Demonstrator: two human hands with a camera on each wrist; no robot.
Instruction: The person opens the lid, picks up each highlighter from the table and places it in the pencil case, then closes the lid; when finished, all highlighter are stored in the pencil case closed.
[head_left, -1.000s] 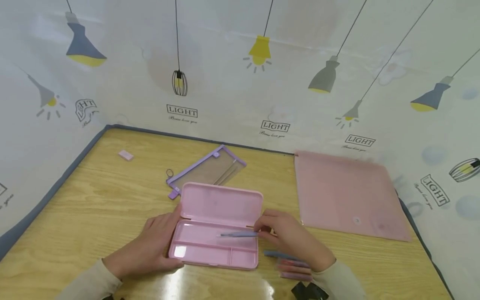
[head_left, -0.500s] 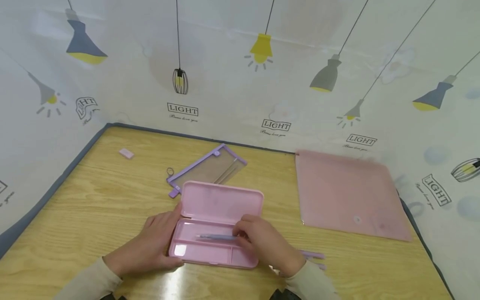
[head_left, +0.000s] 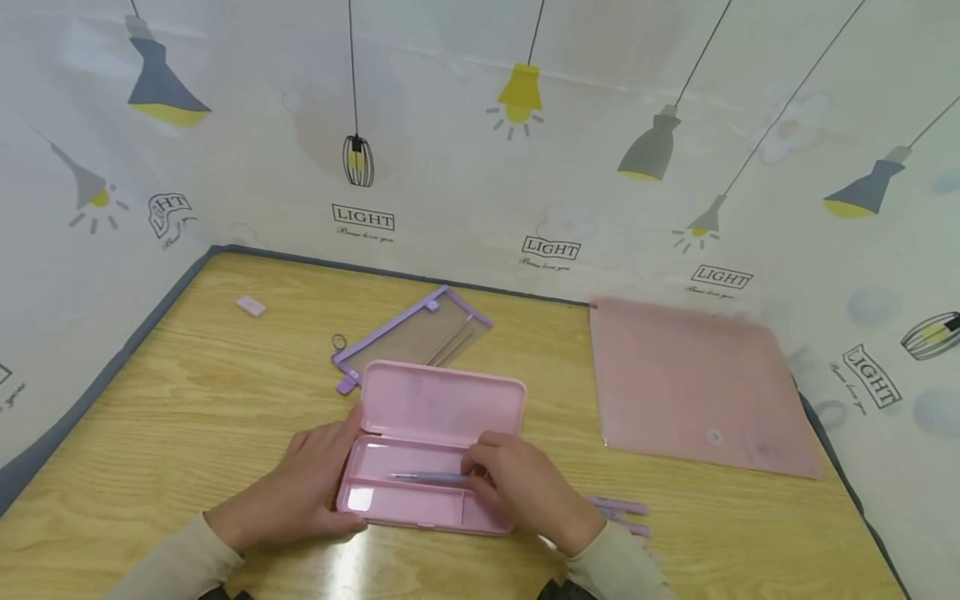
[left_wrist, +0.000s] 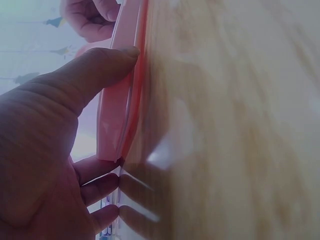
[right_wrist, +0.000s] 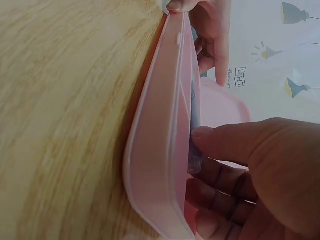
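A pink pencil case (head_left: pixel 408 505) lies on the table with its lid (head_left: pixel 442 402) raised at the back. My left hand (head_left: pixel 303 487) grips the case's left end, thumb at the front edge and fingers round the side, as the left wrist view (left_wrist: pixel 117 120) confirms. Inside the back compartment is a blue-grey pen (head_left: pixel 431 477), its tip pointing left. My right hand (head_left: pixel 517 483) pinches the pen's right end between thumb and fingers. In the right wrist view the pen (right_wrist: pixel 195 115) lies within the case wall, its far part hidden.
Several lilac and blue pens (head_left: pixel 622 510) lie right of the case, partly covered by my right forearm. Behind the case rests a purple-edged mesh pouch (head_left: pixel 405 337). A pink folder (head_left: pixel 697 387) lies at right, a small pink eraser (head_left: pixel 251 306) far left. Printed cloth borders the table.
My right hand has carried the pen left and lowered it into the back compartment, then hardly moved over the last half second. The left hand has stayed on the case.
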